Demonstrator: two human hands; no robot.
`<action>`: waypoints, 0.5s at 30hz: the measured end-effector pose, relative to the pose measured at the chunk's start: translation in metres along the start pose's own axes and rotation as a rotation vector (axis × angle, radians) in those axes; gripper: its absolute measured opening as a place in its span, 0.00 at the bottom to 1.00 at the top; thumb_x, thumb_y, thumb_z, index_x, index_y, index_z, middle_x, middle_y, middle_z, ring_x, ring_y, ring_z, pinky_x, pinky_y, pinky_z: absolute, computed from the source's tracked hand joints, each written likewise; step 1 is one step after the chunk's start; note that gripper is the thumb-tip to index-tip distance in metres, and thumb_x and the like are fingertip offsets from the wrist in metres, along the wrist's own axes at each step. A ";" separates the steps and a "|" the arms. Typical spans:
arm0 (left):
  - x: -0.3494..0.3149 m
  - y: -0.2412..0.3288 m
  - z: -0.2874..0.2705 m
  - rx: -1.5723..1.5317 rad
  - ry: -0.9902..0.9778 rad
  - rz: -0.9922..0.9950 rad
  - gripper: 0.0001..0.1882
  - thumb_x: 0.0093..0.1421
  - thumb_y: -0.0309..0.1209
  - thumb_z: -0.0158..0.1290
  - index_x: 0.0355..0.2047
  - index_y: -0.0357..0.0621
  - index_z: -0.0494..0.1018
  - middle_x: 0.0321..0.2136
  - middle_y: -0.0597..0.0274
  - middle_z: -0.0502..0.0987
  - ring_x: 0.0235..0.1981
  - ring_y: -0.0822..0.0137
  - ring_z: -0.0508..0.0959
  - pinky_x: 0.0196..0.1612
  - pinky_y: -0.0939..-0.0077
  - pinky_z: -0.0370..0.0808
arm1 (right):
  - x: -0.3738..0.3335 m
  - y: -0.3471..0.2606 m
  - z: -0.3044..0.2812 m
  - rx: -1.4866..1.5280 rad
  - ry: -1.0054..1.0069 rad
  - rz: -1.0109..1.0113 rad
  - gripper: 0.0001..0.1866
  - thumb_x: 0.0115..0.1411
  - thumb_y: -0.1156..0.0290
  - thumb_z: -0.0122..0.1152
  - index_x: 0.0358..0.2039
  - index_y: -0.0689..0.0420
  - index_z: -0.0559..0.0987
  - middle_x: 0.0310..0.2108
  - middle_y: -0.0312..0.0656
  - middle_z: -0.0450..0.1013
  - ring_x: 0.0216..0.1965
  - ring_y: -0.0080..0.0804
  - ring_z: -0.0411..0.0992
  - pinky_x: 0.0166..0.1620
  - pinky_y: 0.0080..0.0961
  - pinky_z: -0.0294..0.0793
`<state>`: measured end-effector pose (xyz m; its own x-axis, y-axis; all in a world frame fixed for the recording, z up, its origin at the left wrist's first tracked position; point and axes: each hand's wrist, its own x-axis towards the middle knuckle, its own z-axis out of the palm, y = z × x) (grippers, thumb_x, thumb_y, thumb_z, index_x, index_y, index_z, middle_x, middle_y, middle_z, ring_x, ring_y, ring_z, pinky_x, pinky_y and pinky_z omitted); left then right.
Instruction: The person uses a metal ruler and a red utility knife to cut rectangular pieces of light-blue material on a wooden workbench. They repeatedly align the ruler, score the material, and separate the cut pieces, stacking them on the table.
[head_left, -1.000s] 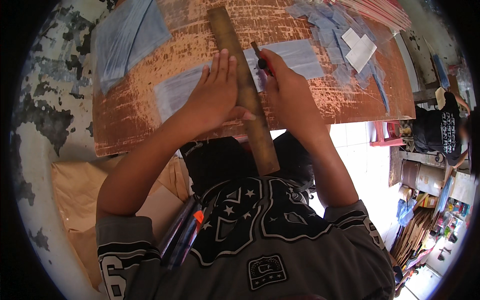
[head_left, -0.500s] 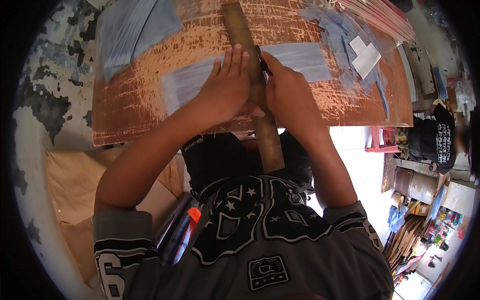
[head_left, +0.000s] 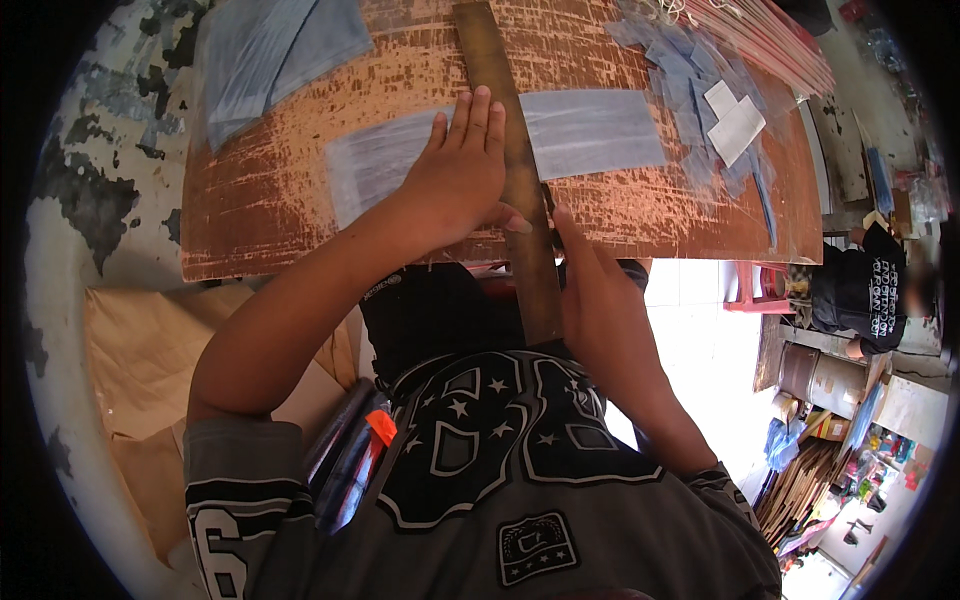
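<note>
A long, flat brownish-metal ruler [head_left: 518,160] lies across a translucent plastic sheet [head_left: 600,128] on the table and juts past its near edge toward my body. My left hand [head_left: 452,192] presses flat on the ruler's left side and the sheet, fingers stretched forward, thumb on the ruler. Along the ruler's right edge, at the table's near edge, my right hand [head_left: 603,305] is closed round a slim black cutter knife [head_left: 549,203]. Most of the knife is hidden by the fingers. The sheet reaches out on both sides of the ruler.
The worn, scratched wooden table [head_left: 270,225] carries more plastic sheets [head_left: 285,60] at the far left. Plastic scraps [head_left: 680,85] and a white piece [head_left: 737,125] lie at the right, below a bundle of pinkish strips [head_left: 755,40]. Another person [head_left: 865,285] is off to the right.
My right hand has slid toward my body along the ruler's right edge with the cutter knife, off the sheet to the table's near edge. My left hand and the ruler stay in place.
</note>
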<state>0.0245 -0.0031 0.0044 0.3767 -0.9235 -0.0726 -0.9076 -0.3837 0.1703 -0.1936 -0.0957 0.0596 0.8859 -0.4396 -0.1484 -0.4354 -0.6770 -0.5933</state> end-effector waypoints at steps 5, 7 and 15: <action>0.001 0.000 -0.002 0.017 -0.065 -0.026 0.75 0.55 0.72 0.60 0.77 0.18 0.38 0.79 0.20 0.37 0.82 0.33 0.38 0.81 0.40 0.47 | -0.004 0.013 -0.013 -0.012 0.038 -0.090 0.30 0.71 0.82 0.51 0.73 0.59 0.69 0.52 0.62 0.80 0.50 0.62 0.81 0.52 0.49 0.80; -0.001 -0.001 -0.003 0.013 -0.048 -0.020 0.75 0.56 0.72 0.59 0.77 0.16 0.40 0.78 0.18 0.38 0.82 0.30 0.40 0.80 0.38 0.48 | 0.008 0.004 -0.028 0.030 0.132 -0.139 0.28 0.71 0.82 0.51 0.72 0.59 0.71 0.51 0.62 0.80 0.48 0.63 0.81 0.50 0.50 0.80; 0.003 -0.003 -0.003 -0.012 -0.048 0.017 0.76 0.55 0.73 0.59 0.76 0.14 0.40 0.77 0.14 0.38 0.81 0.27 0.39 0.79 0.35 0.48 | 0.118 0.016 0.003 0.001 0.301 -0.301 0.27 0.68 0.81 0.55 0.68 0.60 0.75 0.37 0.63 0.82 0.39 0.64 0.82 0.44 0.51 0.80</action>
<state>0.0292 -0.0048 0.0066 0.3521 -0.9287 -0.1162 -0.9113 -0.3685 0.1836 -0.0956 -0.1566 0.0303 0.8869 -0.3753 0.2692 -0.1642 -0.8010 -0.5758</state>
